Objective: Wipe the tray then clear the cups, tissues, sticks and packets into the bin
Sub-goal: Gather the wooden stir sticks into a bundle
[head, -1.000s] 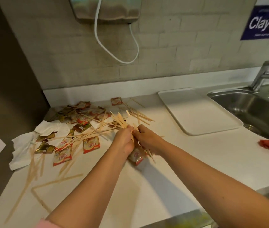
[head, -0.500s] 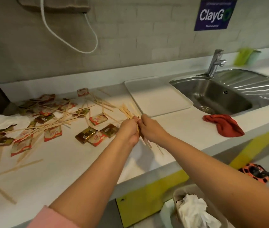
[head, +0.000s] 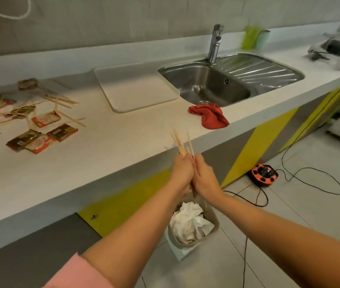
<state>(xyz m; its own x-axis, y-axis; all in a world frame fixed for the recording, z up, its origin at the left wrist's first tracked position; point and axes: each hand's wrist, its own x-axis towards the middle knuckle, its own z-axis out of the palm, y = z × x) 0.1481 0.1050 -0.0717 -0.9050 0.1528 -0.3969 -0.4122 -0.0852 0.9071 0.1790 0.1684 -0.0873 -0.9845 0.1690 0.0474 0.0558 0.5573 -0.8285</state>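
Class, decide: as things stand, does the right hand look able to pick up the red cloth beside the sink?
Probably not yet. The right hand and left hand both grip the sticks above the bin, so it is occupied. The red cloth lies uncovered at the counter edge, nothing blocking it.

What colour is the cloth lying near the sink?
The cloth is red; the head view shows it best.

Loose sticks and packets lie at the left of the bench, the tray right of them, then the sink with a cloth before it. The left hand and right hand hold a bundle of sticks over the bin on the floor, tissues in it.
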